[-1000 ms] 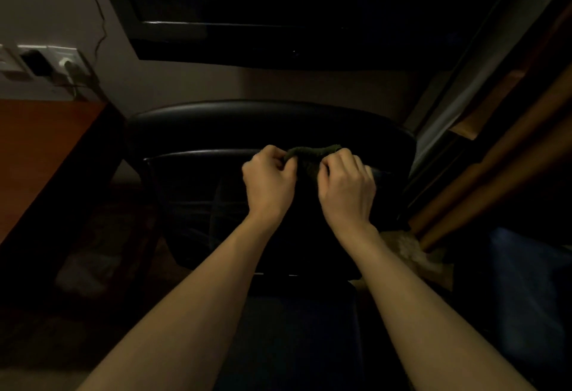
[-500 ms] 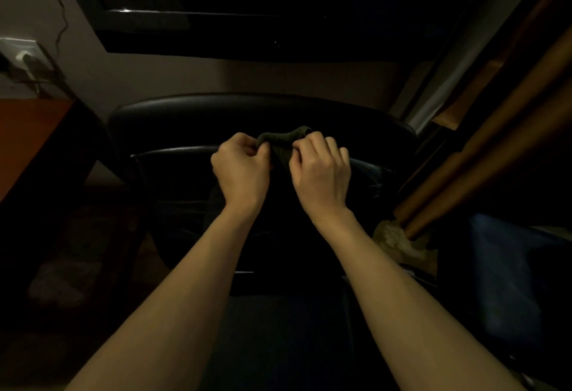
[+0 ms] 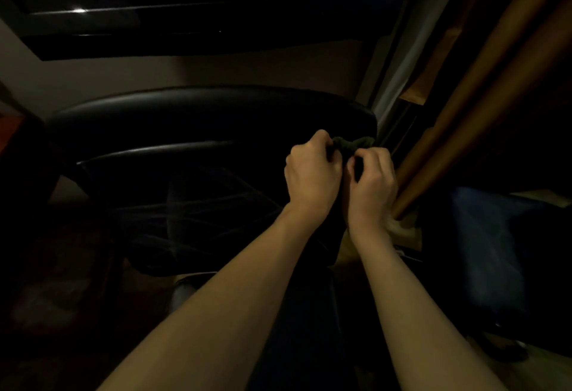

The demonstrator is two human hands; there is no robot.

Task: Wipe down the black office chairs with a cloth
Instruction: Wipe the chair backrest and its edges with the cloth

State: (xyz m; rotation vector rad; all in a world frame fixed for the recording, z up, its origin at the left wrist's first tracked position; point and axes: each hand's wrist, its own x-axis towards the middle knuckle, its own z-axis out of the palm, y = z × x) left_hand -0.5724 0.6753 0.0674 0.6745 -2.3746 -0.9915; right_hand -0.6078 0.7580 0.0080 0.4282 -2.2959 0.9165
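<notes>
A black office chair (image 3: pixel 198 112) fills the middle of the dim view, its padded backrest top curving from left to right. A dark green cloth (image 3: pixel 351 144) is bunched up near the right end of the chair's back. My left hand (image 3: pixel 311 174) grips the cloth from the left with curled fingers. My right hand (image 3: pixel 373 186) pinches the same cloth from the right, close beside the left one. Most of the cloth is hidden behind my fingers.
Brown curtains (image 3: pixel 483 105) hang close on the right, beside a pale window frame (image 3: pixel 408 59). A dark window (image 3: pixel 201 3) sits above the chair. A blue bulky object (image 3: pixel 489 251) lies at the lower right. A sliver of orange desk (image 3: pixel 10 130) shows at the far left.
Both hands and the cloth have shifted from the middle of the chair's back toward its right end. The view has turned, so the desk and wall socket have slid out at the left.
</notes>
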